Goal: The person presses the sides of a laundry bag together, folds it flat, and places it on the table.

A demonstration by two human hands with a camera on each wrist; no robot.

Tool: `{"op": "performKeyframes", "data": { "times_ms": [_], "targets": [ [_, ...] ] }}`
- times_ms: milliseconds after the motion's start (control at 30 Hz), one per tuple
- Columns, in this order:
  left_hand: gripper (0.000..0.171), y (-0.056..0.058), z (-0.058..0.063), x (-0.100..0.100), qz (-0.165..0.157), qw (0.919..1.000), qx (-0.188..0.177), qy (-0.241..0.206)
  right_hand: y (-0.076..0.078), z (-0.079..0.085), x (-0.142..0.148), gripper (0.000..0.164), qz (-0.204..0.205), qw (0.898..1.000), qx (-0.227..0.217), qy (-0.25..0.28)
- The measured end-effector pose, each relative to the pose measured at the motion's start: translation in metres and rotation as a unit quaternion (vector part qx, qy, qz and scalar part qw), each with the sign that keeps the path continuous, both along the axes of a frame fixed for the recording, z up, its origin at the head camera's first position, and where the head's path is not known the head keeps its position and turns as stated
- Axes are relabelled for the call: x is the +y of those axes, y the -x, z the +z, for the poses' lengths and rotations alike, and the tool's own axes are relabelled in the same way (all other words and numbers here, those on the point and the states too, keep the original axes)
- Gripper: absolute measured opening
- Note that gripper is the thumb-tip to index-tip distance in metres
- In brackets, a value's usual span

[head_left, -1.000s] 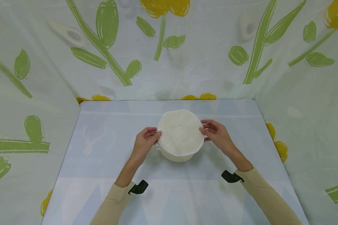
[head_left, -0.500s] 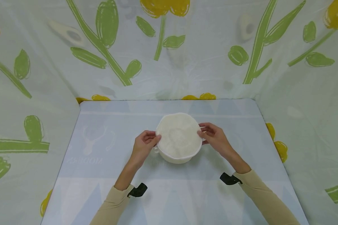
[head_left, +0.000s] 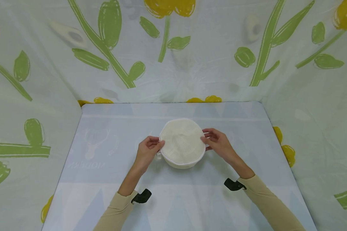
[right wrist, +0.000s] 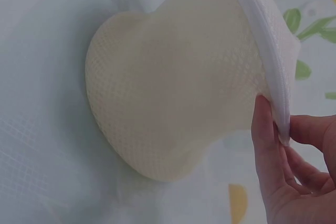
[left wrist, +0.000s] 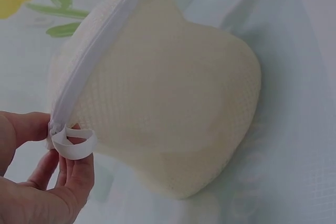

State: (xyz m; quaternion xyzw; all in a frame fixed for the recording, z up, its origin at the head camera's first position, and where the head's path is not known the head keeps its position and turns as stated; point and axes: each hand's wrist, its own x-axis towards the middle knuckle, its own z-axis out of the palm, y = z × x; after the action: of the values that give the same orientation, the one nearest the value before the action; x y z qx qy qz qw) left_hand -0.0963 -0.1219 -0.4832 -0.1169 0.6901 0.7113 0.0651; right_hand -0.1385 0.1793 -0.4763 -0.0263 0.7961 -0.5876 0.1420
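Observation:
A round cream mesh laundry bag is at the middle of the table, its flat top facing up in the head view. White zipper trim runs round its rim, and the softer body bulges below. My left hand pinches the rim on the left, thumb on top, beside a small white fabric loop. On the opposite side, my right hand pinches the rim between thumb and fingers. In the right wrist view, the body looks dented and uneven. Whether its underside touches the table cannot be told.
The table has a pale blue and white patterned cover. Curtains printed with green leaves and yellow flowers enclose its back and both sides. A black wrist device sits at each sleeve cuff.
Both hands have brought the laundry bag slightly nearer to me and a little to the left. The right hand has shifted the most, and both grips on the rim stay.

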Motion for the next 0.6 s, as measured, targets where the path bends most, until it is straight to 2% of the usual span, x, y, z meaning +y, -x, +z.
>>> {"op": "performKeyframes", "data": {
  "times_ms": [233,600],
  "targets": [
    [0.030,-0.001,-0.001,0.001,0.004,0.9999,-0.006,0.008,0.002,-0.010,0.000,0.043,0.003,1.000,-0.006,0.017],
    [0.030,0.000,-0.013,0.000,0.004,0.9999,-0.009,0.011,0.001,-0.020,-0.002,0.044,0.003,1.000,-0.017,0.020]
  ]
}}
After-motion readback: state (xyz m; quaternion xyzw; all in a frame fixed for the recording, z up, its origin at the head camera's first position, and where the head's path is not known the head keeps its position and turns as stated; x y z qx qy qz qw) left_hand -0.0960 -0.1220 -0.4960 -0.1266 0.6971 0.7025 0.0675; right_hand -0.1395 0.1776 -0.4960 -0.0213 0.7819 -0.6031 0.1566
